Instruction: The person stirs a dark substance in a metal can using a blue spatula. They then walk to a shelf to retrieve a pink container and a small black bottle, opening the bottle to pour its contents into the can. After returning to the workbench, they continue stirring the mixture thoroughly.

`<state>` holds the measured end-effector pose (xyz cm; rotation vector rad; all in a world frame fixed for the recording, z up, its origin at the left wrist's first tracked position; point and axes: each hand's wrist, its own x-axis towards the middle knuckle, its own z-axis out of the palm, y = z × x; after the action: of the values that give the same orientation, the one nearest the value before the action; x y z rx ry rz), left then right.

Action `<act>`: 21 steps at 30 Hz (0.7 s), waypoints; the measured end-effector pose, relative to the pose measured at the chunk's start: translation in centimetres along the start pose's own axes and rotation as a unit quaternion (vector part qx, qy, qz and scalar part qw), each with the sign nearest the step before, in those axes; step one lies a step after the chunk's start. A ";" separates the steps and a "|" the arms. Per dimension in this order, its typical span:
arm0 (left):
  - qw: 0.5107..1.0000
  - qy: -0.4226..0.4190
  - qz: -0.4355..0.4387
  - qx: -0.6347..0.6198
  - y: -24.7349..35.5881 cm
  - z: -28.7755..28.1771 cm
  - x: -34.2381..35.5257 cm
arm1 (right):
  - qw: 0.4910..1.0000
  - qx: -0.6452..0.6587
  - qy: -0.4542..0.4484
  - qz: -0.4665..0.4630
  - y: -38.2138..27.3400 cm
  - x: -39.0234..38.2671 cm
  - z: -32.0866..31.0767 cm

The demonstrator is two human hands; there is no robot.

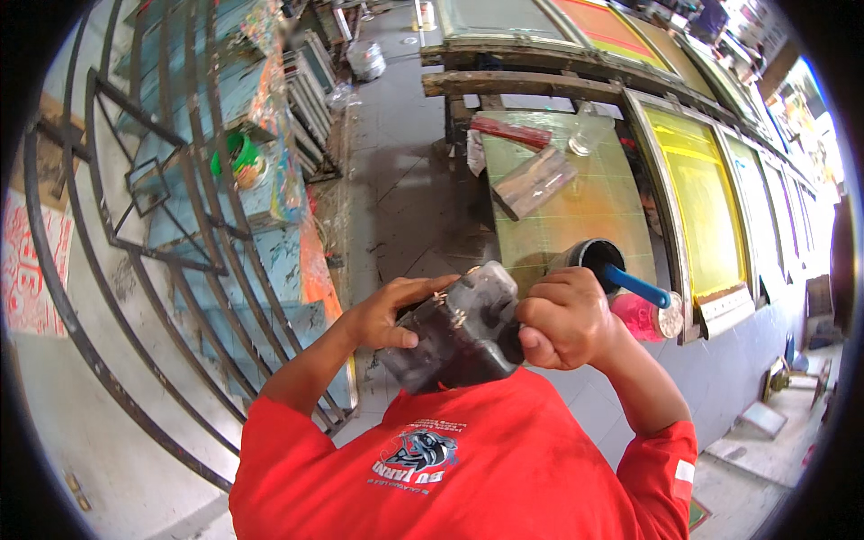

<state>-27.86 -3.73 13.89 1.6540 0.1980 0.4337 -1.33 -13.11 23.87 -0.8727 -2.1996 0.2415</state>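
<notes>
A dark, semi-transparent plastic jerrycan [450, 328] is held tilted in front of my red shirt. My left hand [390, 313] grips its left side, thumb across the near face. My right hand [562, 319] is closed round its right part, apparently the handle. Just beyond my right hand, a dark tub [594, 252] with a blue-handled tool [639, 284] stands on the stained worktable [621, 216], and a pink container [635, 319] is beside them. Further back on the table lie a wooden block [531, 180] and a red bar [511, 129], with a clear jug [589, 135] near them.
Black metal railing [99, 207] curves along the left beside light-blue steps [261, 270] holding a green bucket [229, 155]. A tiled aisle [396, 207] runs ahead past a pail [365, 61]. Framed screens [688, 198] line the right. A person [709, 20] is at the far right back.
</notes>
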 end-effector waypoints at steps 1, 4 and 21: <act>0.999 -0.020 -0.014 -0.032 -0.2 -0.2 0.1 | 1.000 0.006 -0.003 -0.003 -0.2 0.2 -0.1; 0.988 -0.051 -0.070 -0.128 -0.8 -0.5 0.0 | 1.000 0.004 -0.012 -0.012 -0.5 0.4 -0.4; 0.983 -0.046 -0.094 -0.154 0.0 -1.8 3.8 | 0.983 -0.097 0.060 0.144 -2.4 -0.4 -1.9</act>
<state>-25.12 -0.70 14.67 1.3341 0.2051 0.2316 -1.10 -15.34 25.99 -1.2821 -2.0034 0.1099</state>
